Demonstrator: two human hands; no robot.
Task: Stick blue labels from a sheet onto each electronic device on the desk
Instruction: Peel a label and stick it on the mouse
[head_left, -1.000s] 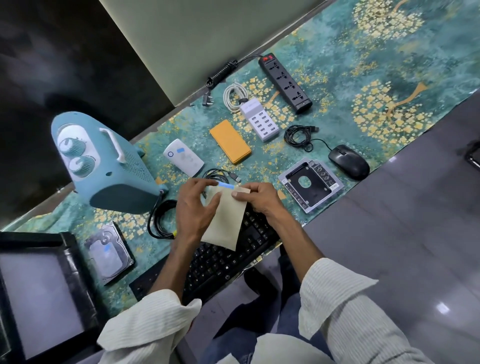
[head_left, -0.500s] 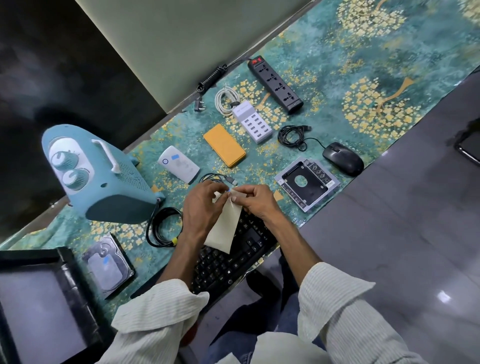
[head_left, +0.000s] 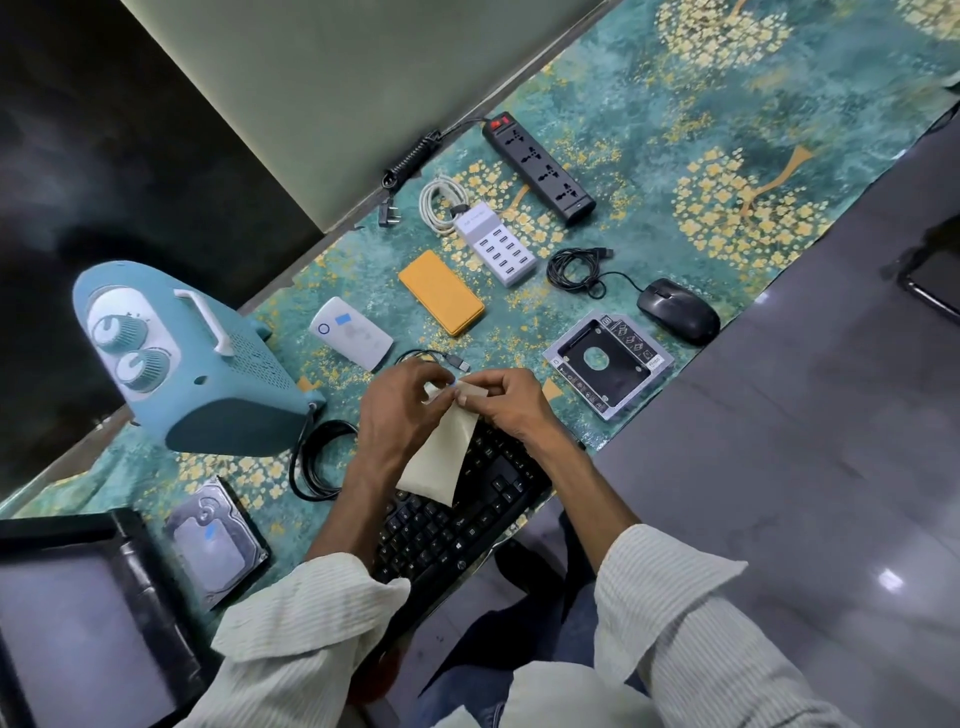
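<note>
Sheet (head_left: 439, 462) hangs between left hand (head_left: 400, 410) and right hand (head_left: 506, 402), both pinching its top.

Over the keyboard (head_left: 447, 530), left grip (head_left: 400, 410) and right grip (head_left: 506, 400) pinch the sheet (head_left: 439, 462) by its top edge, a blue label (head_left: 454, 383) showing between them

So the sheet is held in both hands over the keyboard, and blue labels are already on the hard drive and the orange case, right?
Not quite: the head view shows the orange case bare. Labelled so far are the hard drive and the white device; the left hand and right hand do hold the sheet over the keyboard.
</note>
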